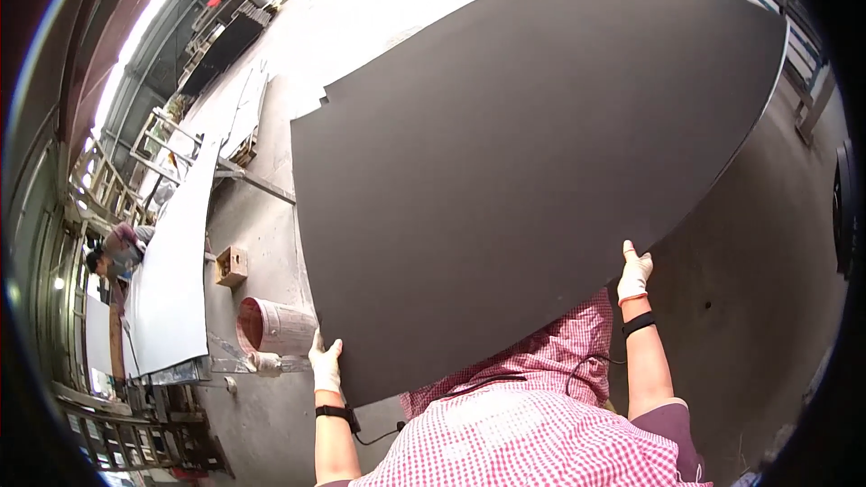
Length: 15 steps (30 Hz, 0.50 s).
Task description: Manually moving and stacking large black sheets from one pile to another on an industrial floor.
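Observation:
A large flat dark grey panel [532,144] stretches out in front of me, with a small stepped notch in its far left edge. At its near left corner my left hand [326,362], in a pale glove, grips the edge with the thumb on top. Farther right, my right hand [635,272], gloved as well, holds the near right edge, thumb up over the surface. The fingers of both hands are partly hidden by the panel. Dark bands circle both wrists.
To the left a person [117,252] bends over a long white panel [180,261]. Between us are a wooden box [231,266] and a reddish bucket [273,328] lying on its side. A metal frame [807,99] stands at the far right.

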Motion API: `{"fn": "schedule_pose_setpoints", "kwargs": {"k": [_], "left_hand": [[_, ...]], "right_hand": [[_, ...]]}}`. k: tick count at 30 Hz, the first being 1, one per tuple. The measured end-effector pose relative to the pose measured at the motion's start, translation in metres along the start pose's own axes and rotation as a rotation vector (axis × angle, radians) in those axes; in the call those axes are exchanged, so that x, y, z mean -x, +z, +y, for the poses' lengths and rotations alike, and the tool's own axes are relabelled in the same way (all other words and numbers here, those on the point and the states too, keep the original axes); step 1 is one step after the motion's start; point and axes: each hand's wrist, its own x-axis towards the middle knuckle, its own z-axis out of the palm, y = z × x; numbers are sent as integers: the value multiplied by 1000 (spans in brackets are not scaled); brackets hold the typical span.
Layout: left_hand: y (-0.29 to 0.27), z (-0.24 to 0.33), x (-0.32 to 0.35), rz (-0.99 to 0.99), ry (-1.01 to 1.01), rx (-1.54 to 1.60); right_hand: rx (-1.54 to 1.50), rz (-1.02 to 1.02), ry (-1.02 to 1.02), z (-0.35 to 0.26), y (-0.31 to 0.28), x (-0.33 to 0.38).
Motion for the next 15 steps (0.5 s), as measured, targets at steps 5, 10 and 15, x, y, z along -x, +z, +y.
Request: {"fn": "schedule_pose_setpoints", "kwargs": {"k": [5,10,15], "left_hand": [[116,1,-50,-162,-121,254],[200,-22,-77,-166,-314,351],[236,-16,-93,-55,-307,-126]], "right_hand": [[-193,-214,262,18,42,-29],[212,-198,278,-36,85,-13],[-71,-737,856,-28,80,87]]}}
